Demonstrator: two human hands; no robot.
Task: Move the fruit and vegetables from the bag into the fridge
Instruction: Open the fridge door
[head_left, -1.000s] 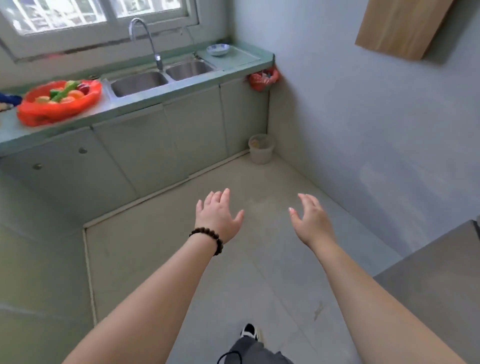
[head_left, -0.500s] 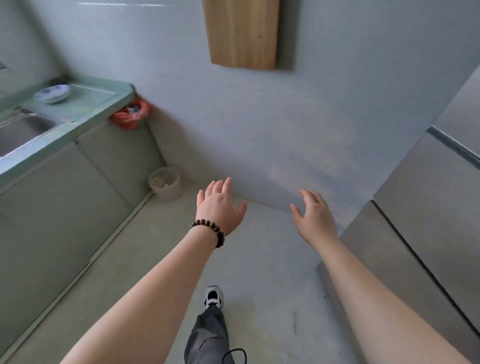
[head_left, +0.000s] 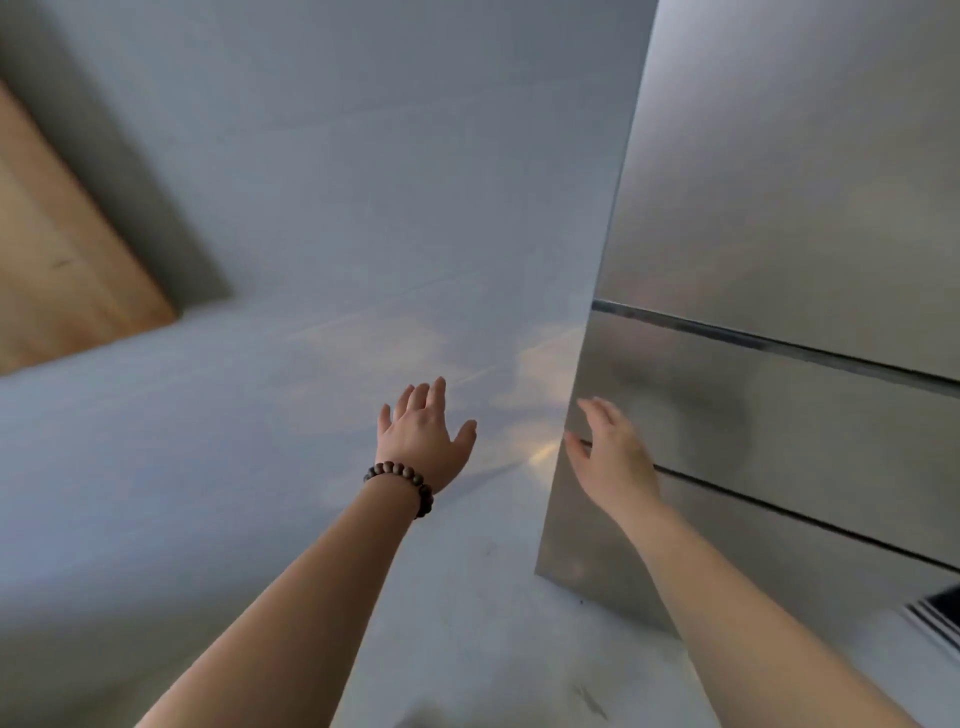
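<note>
Your left hand (head_left: 423, 441): fingers spread, holding nothing | your right hand (head_left: 613, 457): fingers straight, empty, before the fridge (head_left: 779, 322) doors | wall beyond left fingers

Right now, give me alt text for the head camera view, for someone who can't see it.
Two bare, empty hands reach toward a closed silver fridge: the right hand near its left edge, the left hand, above a beaded bracelet, before a pale wall. A wooden cabinet hangs left.

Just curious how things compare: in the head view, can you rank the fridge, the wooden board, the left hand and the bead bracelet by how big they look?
1. fridge
2. wooden board
3. left hand
4. bead bracelet

The board is cut off by the frame.
</note>
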